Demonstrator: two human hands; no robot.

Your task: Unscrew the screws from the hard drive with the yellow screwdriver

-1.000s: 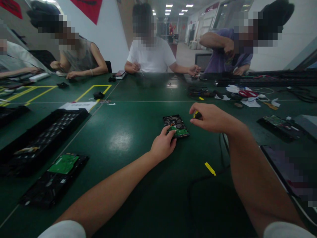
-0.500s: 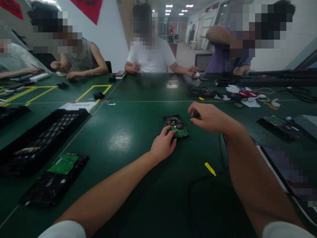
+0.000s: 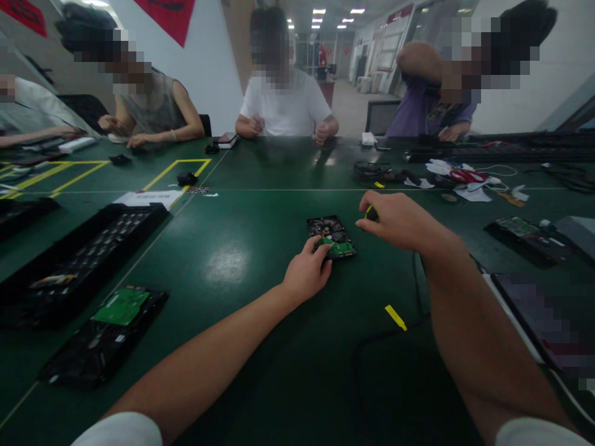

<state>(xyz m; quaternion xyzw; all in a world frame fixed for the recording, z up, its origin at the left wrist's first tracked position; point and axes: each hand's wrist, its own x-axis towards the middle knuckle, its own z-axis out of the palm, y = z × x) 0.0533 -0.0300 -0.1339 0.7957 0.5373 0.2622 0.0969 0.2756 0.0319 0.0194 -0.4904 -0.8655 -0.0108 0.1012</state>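
- Left hand (image 3: 307, 272) resting on the green table (image 3: 242, 248), fingers curled down onto the near edge of a hard drive (image 3: 331, 235), thumb against its near left corner, pinning it in place.
- Hard drive lying flat near the middle of the table, circuit side up, green board showing at the end nearest the left hand.
- Right hand (image 3: 400, 220) raised just right of the hard drive, fingers closed round a small tool (image 3: 369, 214) with a yellow and black grip; probably a screwdriver, though most of it sits hidden inside the fist.
- Tool end near the far right corner of the hard drive; contact impossible to make out.
- Black cable (image 3: 385, 337) trailing across the table below the right forearm, a yellow strip (image 3: 395, 317) lying beside it.
- Long black tray (image 3: 79, 260) far off to the left, with a second drive showing a green board (image 3: 121, 306) in front of it.
- Three other people seated along the far side of the table, hands busy with own work, well apart from the hard drive.
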